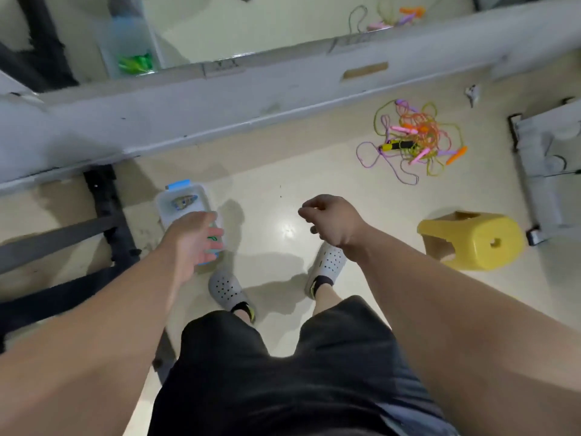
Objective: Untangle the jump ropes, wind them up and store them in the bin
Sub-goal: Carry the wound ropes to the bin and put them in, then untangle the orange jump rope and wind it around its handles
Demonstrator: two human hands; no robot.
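Observation:
A tangled pile of jump ropes [415, 141] in purple, orange, yellow-green and pink lies on the floor at the upper right, with a yellow-and-black handle in it. A clear plastic bin [182, 202] with blue clips stands on the floor left of my feet; a bit of green rope shows inside it under my hand. My left hand [195, 237] hangs over the bin's near end with relaxed fingers, holding nothing. My right hand [330, 220] hovers above the floor with loosely curled fingers, empty, well short of the rope pile.
A mirror [283, 23] along the wall reflects the bin and ropes. A grey ledge [220, 102] runs below it. A yellow plastic stool [471, 239] lies tipped over at right. Black metal frame bars [107, 215] stand at left, grey equipment [550, 146] at far right.

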